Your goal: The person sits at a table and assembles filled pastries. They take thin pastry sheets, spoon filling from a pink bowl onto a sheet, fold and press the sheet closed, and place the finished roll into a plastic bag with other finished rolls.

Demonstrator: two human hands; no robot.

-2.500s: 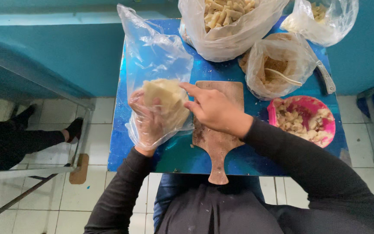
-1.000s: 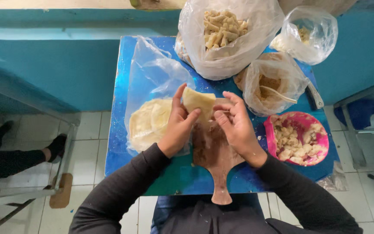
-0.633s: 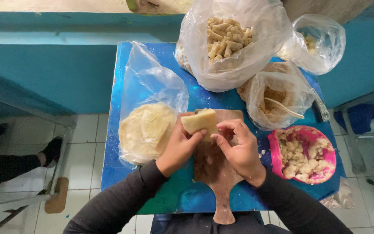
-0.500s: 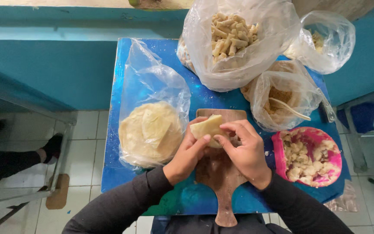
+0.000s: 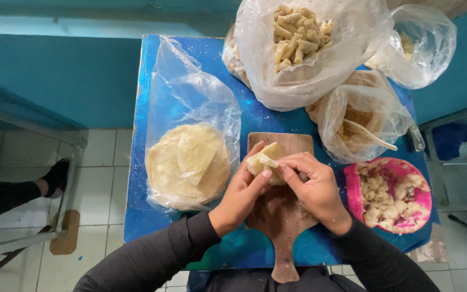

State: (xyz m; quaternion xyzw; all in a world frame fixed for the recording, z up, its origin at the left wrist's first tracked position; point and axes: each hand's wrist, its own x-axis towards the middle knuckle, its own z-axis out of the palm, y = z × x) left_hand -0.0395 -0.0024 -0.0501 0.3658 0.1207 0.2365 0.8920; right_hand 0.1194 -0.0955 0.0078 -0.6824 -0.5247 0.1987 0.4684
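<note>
Pale wrapper [image 5: 263, 159] now folded over the wooden board [image 5: 279, 216], both hands clamped on it; a sec ago it was held flat and higher.

Left hand [image 5: 244, 192] + right hand [image 5: 312, 186] pinch it shut, so rolling is underway. Clear bag w/ wrapper stack [image 5: 190, 162] left of board; pink bowl of filling [image 5: 390, 194] right; tan-filling bag [image 5: 360, 121] and bag of finished rolls [image 5: 304, 43] behind, on blue table [image 5: 141, 216]. No labels seen.

Both hands cover much of the pale folded dough wrapper [image 5: 263, 158], so what is inside it cannot be seen. Below the hands, the brown wooden paddle board [image 5: 281, 216] has its handle end cut off by the bottom edge.
</note>
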